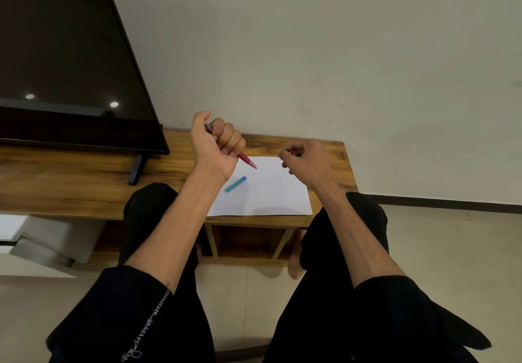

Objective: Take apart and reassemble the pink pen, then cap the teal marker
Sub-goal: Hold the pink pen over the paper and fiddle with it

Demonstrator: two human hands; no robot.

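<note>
Two forearms reach out from dark-clothed knees toward a low wooden table (pixel 84 182). Nearest on it lies a white sheet of paper (pixel 271 193), and on the sheet rests a short teal piece (pixel 235 184), lying flat and apart from both hands; at this size I cannot tell whether it is the teal marker itself or only its cap. Just beyond, the left hand (pixel 214 142) is curled tight round the pink pen (pixel 248 162), the tip poking out below the fist and slanting down toward the paper without clearly touching it. The right hand (pixel 308 159) hovers over the sheet's far corner with fingers loosely bent; whether it pinches some small part of the pen cannot be told.

By my reading the pen step is in hand, the teal piece not yet touched. The next move calls for the right hand to meet the pen's tip end and twist or pull while the left holds firm.

No containers show on the table; the open shelf (pixel 245 238) beneath looks bare. Farthest stands a dark television (pixel 56 52) against the wall.
</note>
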